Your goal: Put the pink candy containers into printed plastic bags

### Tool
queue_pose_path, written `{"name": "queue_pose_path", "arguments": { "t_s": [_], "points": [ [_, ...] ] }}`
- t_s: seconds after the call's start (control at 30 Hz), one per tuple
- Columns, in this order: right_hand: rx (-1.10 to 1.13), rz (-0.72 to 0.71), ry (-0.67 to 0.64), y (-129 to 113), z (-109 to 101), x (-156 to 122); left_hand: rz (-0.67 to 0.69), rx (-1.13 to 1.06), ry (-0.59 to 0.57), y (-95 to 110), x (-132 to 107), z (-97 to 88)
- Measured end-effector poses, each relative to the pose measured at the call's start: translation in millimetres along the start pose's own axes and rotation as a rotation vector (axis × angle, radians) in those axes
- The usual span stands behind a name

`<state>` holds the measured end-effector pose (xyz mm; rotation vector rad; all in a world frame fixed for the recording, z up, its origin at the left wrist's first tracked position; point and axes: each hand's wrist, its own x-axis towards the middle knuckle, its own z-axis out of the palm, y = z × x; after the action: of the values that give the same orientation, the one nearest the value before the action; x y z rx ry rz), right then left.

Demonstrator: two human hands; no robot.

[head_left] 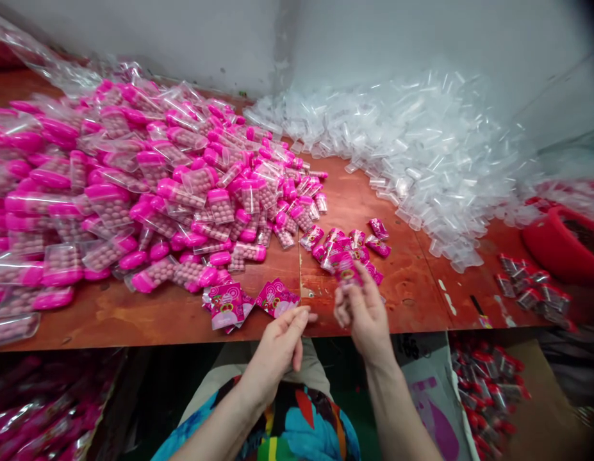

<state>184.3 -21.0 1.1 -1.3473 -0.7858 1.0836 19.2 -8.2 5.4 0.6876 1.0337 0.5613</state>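
Observation:
My right hand [366,314] is closed on a pink printed label [347,269], slightly blurred, held up between thumb and fingers. Just past it lies a small heap of pink wrapped containers [342,246]. My left hand [282,336] is at the table's front edge, thumb and forefinger pressed together; whether anything is between them is hidden. Beside its fingertips lie two small stacks of flat pink labels, the nearer stack [276,297] and another stack [228,305] farther left.
A large pile of clear containers with pink caps and pink balls [195,186] covers the table's left. Empty clear containers [421,141] are heaped at back right. Farther right are a red bowl [551,243] and small red-capped containers [534,285]; more red-capped containers [491,390] lie below.

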Motion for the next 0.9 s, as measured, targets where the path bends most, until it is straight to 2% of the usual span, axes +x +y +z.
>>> {"name": "queue_pose_path", "arguments": {
  "t_s": [0.07,0.13,0.2,0.27,0.37,0.47,0.63,0.8,0.9],
  "points": [
    [-0.144,-0.056,0.105,-8.1,-5.4,13.1,0.009,0.065,0.045,0.9,-4.0,-5.9],
    [-0.384,-0.119,0.13,-8.0,1.3,17.7,0.019,0.101,0.074,1.6,-6.7,-13.0],
    [-0.666,-0.199,0.036,0.8,19.7,14.1,0.023,0.103,0.097,1.2,-7.5,-19.3],
    [-0.964,-0.275,-0.143,14.6,42.8,7.1,0.02,0.088,0.111,-0.1,-6.5,-23.7],
    [-1.286,-0.279,-0.148,31.5,66.8,2.2,0.027,0.075,0.127,-1.4,-4.2,-26.5],
    [-1.309,-0.267,-0.144,34.0,68.1,7.0,0.048,0.084,0.142,-0.2,-3.1,-25.7],
    [-1.25,-0.249,-0.188,23.7,59.5,11.7,0.062,0.102,0.127,0.3,-1.1,-23.9],
    [-1.311,-0.231,-0.219,26.0,65.6,9.4,0.078,0.093,0.139,-6.4,2.8,-26.9],
    [-1.17,-0.247,-0.193,27.2,62.8,10.5,0.1,0.088,0.142,-9.0,4.0,-27.4]
  ]
}}
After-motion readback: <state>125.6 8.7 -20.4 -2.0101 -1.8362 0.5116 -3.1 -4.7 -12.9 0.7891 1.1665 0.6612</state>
